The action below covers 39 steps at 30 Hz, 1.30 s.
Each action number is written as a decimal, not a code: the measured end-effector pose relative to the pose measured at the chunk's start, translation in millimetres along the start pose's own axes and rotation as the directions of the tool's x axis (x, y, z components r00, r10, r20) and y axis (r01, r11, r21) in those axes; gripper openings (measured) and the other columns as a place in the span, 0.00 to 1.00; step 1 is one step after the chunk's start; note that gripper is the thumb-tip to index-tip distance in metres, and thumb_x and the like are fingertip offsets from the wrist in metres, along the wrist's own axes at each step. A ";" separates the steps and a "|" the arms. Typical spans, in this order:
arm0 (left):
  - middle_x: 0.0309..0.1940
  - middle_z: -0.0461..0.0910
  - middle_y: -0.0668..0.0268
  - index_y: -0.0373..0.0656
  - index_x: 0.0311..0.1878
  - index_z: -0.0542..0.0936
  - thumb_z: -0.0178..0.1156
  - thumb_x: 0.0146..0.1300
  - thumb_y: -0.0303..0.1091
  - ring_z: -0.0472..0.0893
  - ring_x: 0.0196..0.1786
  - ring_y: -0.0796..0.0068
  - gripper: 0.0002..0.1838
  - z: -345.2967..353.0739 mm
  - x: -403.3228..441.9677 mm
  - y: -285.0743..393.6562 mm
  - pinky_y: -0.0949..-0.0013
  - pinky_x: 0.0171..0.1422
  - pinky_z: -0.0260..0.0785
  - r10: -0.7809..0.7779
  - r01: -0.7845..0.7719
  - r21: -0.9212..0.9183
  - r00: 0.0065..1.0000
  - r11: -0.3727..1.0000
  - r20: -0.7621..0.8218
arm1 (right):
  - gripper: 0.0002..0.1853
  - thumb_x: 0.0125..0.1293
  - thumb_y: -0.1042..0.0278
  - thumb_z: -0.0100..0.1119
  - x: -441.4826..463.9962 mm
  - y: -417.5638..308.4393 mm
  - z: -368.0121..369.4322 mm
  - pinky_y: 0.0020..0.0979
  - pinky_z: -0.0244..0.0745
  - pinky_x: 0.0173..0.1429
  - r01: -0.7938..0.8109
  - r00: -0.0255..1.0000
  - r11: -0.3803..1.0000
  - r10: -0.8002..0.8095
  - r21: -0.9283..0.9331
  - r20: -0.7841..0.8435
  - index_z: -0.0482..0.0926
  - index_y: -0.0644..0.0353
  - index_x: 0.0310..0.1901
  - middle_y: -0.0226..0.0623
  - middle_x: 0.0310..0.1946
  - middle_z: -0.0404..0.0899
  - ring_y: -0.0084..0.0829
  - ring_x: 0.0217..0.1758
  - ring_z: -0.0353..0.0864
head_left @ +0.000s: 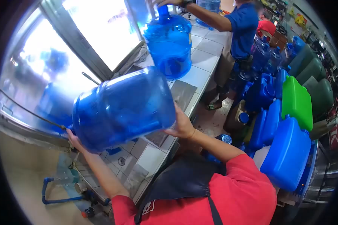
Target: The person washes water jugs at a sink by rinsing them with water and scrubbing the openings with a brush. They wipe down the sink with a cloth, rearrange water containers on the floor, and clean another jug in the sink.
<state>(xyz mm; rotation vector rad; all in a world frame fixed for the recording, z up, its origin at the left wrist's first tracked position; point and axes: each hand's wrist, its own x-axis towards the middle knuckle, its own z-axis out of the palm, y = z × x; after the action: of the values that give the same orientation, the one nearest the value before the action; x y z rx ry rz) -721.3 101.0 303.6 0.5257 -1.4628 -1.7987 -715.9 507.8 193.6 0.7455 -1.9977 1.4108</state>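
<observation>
A large translucent blue water jug (124, 107) lies on its side in the air above the tiled counter (154, 159). Its base is toward the right and its neck end toward the left. My right hand (182, 122) grips the base end, with the fingers partly hidden behind the jug. At the neck end, my left hand (75, 140) holds the jug, its fingers partly seen at the neck. Just beyond, another blue jug (169, 48) stands upright on the counter.
A co-worker in a blue shirt (246, 30) reaches a hand over the standing jug. Blue containers (287, 153) and a green container (296, 101) crowd the floor at the right. Windows (97, 30) line the left. Blue pipes (45, 191) are at the lower left.
</observation>
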 end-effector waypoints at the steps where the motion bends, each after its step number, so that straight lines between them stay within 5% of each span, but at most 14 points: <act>1: 0.51 0.80 0.53 0.36 0.56 0.78 0.55 0.73 0.54 0.81 0.47 0.60 0.27 29.0 5.0 9.5 0.58 0.53 0.78 0.148 -0.114 0.211 0.977 0.971 -0.153 | 0.53 0.49 0.55 0.79 -7.7 15.9 -2.1 0.44 0.66 0.72 -0.009 1.000 1.000 0.009 -0.002 -0.014 0.58 0.66 0.73 0.60 0.69 0.65 0.57 0.71 0.67; 5: 0.38 0.81 0.61 0.33 0.50 0.79 0.59 0.72 0.49 0.81 0.37 0.69 0.23 128.1 33.5 25.1 0.67 0.43 0.76 0.397 -0.399 0.056 0.917 0.915 0.043 | 0.43 0.53 0.57 0.76 -26.0 62.3 -18.3 0.45 0.68 0.69 -0.237 0.970 0.949 0.241 -0.207 -0.008 0.67 0.70 0.65 0.59 0.62 0.71 0.57 0.65 0.71; 9: 0.33 0.80 0.66 0.34 0.37 0.79 0.63 0.71 0.42 0.75 0.36 0.79 0.17 252.0 -12.7 48.2 0.72 0.43 0.70 0.731 -0.758 0.062 0.644 0.649 0.224 | 0.33 0.58 0.54 0.72 -48.1 98.7 -38.7 0.44 0.69 0.68 -0.241 0.969 0.888 0.241 -0.391 -0.050 0.74 0.68 0.59 0.55 0.61 0.73 0.54 0.64 0.73; 14: 0.38 0.83 0.55 0.37 0.41 0.83 0.63 0.68 0.52 0.80 0.43 0.57 0.23 363.0 -31.8 31.5 0.57 0.53 0.70 0.768 -0.883 0.231 0.470 0.409 0.435 | 0.33 0.59 0.52 0.71 -131.4 124.1 -86.7 0.42 0.70 0.68 -0.485 0.869 0.762 0.476 -0.429 -0.137 0.76 0.67 0.59 0.53 0.60 0.75 0.52 0.64 0.73; 17: 0.44 0.83 0.53 0.38 0.44 0.84 0.60 0.68 0.59 0.80 0.50 0.53 0.28 418.5 -39.2 14.7 0.55 0.58 0.69 0.694 -0.875 0.312 0.484 0.371 0.533 | 0.36 0.60 0.44 0.69 -211.1 132.7 -117.0 0.43 0.70 0.67 -0.768 0.589 0.473 0.786 -0.431 -0.186 0.76 0.66 0.61 0.54 0.59 0.76 0.53 0.64 0.74; 20: 0.50 0.84 0.52 0.43 0.50 0.85 0.57 0.67 0.65 0.81 0.55 0.50 0.31 466.3 -6.6 6.1 0.54 0.62 0.69 0.524 -0.885 0.328 0.462 0.331 0.716 | 0.39 0.61 0.38 0.66 -300.7 129.2 -141.5 0.45 0.72 0.66 -0.834 0.360 0.182 0.895 -0.521 -0.264 0.76 0.65 0.62 0.54 0.59 0.77 0.53 0.63 0.75; 21: 0.52 0.84 0.55 0.47 0.53 0.85 0.57 0.65 0.66 0.81 0.57 0.51 0.31 480.5 10.6 9.5 0.56 0.64 0.68 0.443 -0.888 0.329 0.449 0.322 0.776 | 0.40 0.61 0.36 0.64 -320.2 121.1 -151.4 0.45 0.72 0.65 -0.854 0.175 0.006 0.945 -0.520 -0.276 0.76 0.66 0.61 0.55 0.58 0.78 0.52 0.62 0.77; 23: 0.50 0.86 0.58 0.54 0.51 0.87 0.59 0.65 0.65 0.84 0.54 0.58 0.26 492.5 41.9 18.4 0.58 0.61 0.73 0.613 -0.946 0.323 0.269 0.025 0.743 | 0.40 0.62 0.33 0.62 -378.8 112.5 -169.9 0.45 0.73 0.64 -0.874 -0.148 -0.250 0.954 -0.416 -0.261 0.78 0.68 0.58 0.58 0.55 0.80 0.52 0.60 0.79; 27: 0.37 0.89 0.60 0.50 0.42 0.89 0.61 0.62 0.68 0.86 0.43 0.54 0.29 519.1 61.5 40.2 0.57 0.52 0.77 0.809 -0.884 0.464 0.230 -0.060 0.541 | 0.39 0.63 0.33 0.60 -468.3 117.9 -170.9 0.43 0.73 0.63 -0.796 -0.502 -0.539 0.842 -0.274 -0.197 0.83 0.71 0.50 0.61 0.52 0.82 0.52 0.59 0.81; 29: 0.41 0.87 0.52 0.44 0.46 0.87 0.57 0.68 0.62 0.86 0.45 0.52 0.28 533.5 112.7 32.0 0.54 0.53 0.76 0.754 -0.943 0.085 -0.201 -0.321 0.625 | 0.40 0.62 0.33 0.62 -470.7 119.1 -172.6 0.44 0.73 0.64 -0.778 -0.563 -0.581 0.814 -0.238 -0.145 0.82 0.71 0.52 0.60 0.55 0.80 0.52 0.62 0.79; 32: 0.40 0.87 0.50 0.36 0.49 0.85 0.56 0.71 0.56 0.86 0.42 0.52 0.28 522.4 158.7 2.6 0.54 0.51 0.75 0.645 -0.891 0.071 -0.267 -0.448 0.716 | 0.40 0.62 0.32 0.62 -484.5 128.8 -153.3 0.43 0.73 0.63 -0.770 -0.589 -0.598 0.800 -0.223 -0.112 0.82 0.72 0.52 0.59 0.55 0.80 0.52 0.62 0.79; 33: 0.36 0.87 0.52 0.36 0.46 0.85 0.56 0.71 0.52 0.85 0.39 0.52 0.24 521.6 170.9 10.3 0.55 0.48 0.75 0.619 -0.945 0.179 -0.031 -0.274 0.784 | 0.40 0.63 0.31 0.60 -493.3 137.5 -147.3 0.42 0.74 0.62 -0.786 -0.552 -0.570 0.821 -0.237 -0.145 0.83 0.71 0.50 0.59 0.52 0.82 0.52 0.60 0.81; 34: 0.36 0.87 0.52 0.36 0.46 0.85 0.56 0.71 0.52 0.85 0.39 0.52 0.24 523.0 171.1 16.1 0.55 0.48 0.75 0.622 -0.946 0.177 -0.032 -0.272 0.782 | 0.40 0.63 0.31 0.60 -499.1 145.6 -142.6 0.42 0.74 0.62 -0.787 -0.551 -0.571 0.821 -0.235 -0.148 0.83 0.71 0.50 0.59 0.52 0.82 0.52 0.60 0.81; 39: 0.48 0.74 0.55 0.41 0.53 0.73 0.54 0.73 0.47 0.74 0.49 0.55 0.18 521.2 138.2 46.7 0.51 0.55 0.66 0.716 -0.886 0.010 -0.367 -0.463 0.594 | 0.41 0.62 0.33 0.63 -504.6 188.0 -132.1 0.42 0.72 0.66 -0.812 -0.561 -0.570 0.822 -0.129 -0.100 0.80 0.72 0.55 0.59 0.58 0.79 0.49 0.65 0.77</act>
<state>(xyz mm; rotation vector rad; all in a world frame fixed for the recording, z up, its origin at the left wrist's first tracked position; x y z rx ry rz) -1168.0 331.0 504.7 -0.8601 -1.6096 0.1798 -491.6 744.4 -255.0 -2.1772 -2.6109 1.7655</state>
